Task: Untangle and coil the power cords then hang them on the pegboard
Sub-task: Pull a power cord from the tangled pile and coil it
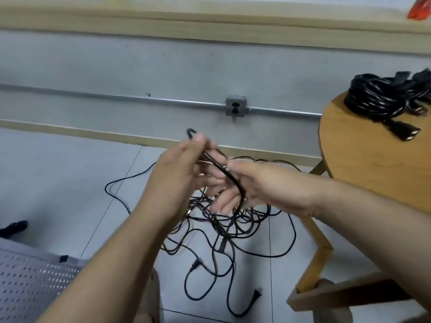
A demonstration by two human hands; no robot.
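A tangle of thin black power cords lies on the tiled floor below my hands, with loose plugs at its near side. My left hand pinches a folded stretch of black cord near its top bend, fingers curled round it. My right hand holds the lower part of the same doubled cord, which loops under its palm; its fingers point down and left. Both hands hover above the tangle.
A round wooden table stands at the right with a pile of coiled black cords on it. A wall outlet on a metal conduit sits ahead. A grey perforated panel lies at the lower left.
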